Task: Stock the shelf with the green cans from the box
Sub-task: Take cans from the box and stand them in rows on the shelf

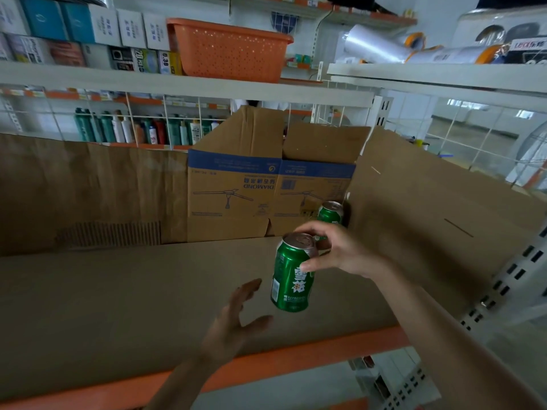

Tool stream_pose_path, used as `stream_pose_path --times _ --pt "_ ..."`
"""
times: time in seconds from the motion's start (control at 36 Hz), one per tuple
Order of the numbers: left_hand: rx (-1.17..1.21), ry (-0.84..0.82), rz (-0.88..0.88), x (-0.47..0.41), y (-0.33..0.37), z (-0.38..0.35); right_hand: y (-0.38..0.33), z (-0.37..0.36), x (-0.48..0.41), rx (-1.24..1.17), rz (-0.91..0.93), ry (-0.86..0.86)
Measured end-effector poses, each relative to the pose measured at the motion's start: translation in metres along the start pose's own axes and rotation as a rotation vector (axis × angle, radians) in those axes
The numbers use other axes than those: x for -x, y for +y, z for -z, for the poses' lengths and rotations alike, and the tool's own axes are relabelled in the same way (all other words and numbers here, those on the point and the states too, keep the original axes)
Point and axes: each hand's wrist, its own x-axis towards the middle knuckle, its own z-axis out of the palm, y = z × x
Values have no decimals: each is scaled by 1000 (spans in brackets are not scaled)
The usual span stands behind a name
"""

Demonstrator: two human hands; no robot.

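Just in front of the cardboard box (233, 196), toward you and a little to its right, your right hand (340, 250) holds a green can (291, 279) near its top. The thumb and fingers are curled round the rim and upper wall. The can stands nearly upright, with a slight lean and its silver lid facing up. You cannot tell from here whether its base touches the surface below.

Nearer to you than the box, below and left of the held can, your left hand (233, 324) is spread wide. Its fingers are straight and apart, its palm is turned toward the can, and it grips nothing and is not touching the can.

At the box's lower right corner, just beside its front wall, a second green can (330, 214) stands upright, partly hidden behind your right hand.

The box stands at the back of the shelf (296, 362), with its flaps up and its print upside down. It rests on a brown cardboard liner (118, 291) that covers the shelf floor and runs up behind and to the right of the box.

Above the box, on the next level up, sits an orange basket (228, 51). Behind the box to its left, past a wire grid, stands a row of bottles (118, 128).
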Motion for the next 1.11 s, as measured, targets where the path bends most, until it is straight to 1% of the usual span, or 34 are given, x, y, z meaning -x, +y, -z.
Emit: stream_pose_path --times 0.08,0.19,0.28,0.33,0.39,0.44,0.53,0.61,0.75,0.92,1.0,1.11 --pt "-154 56 -31 -2 -8 7 16 10 -9 35 -8 26" --pt "-330 83 -29 -6 -31 16 35 21 -22 57 -16 44" --pt "-532 146 -85 -7 -53 21 46 28 -33 80 -22 57" --pt "-686 141 -114 -9 -69 23 53 33 -41 90 -31 61" --pt "-777 109 -134 -10 -71 22 58 38 -49 99 -41 60" --pt "-806 107 -176 -11 -73 22 64 43 -57 106 -51 59" --pt "-836 91 -186 -8 -74 21 68 48 -68 124 -66 50" --pt "-795 101 -182 -8 -75 20 71 52 -78 161 -57 44" --pt "-727 56 -175 -12 -74 23 80 60 -92 290 -53 68" --pt "-784 64 -236 -17 -78 25 98 68 -110 372 -90 75" --pt "-811 101 -274 -18 -82 25 102 71 -116 412 -95 89" --pt "-815 85 -267 -20 -81 26 109 73 -124 406 -100 116"
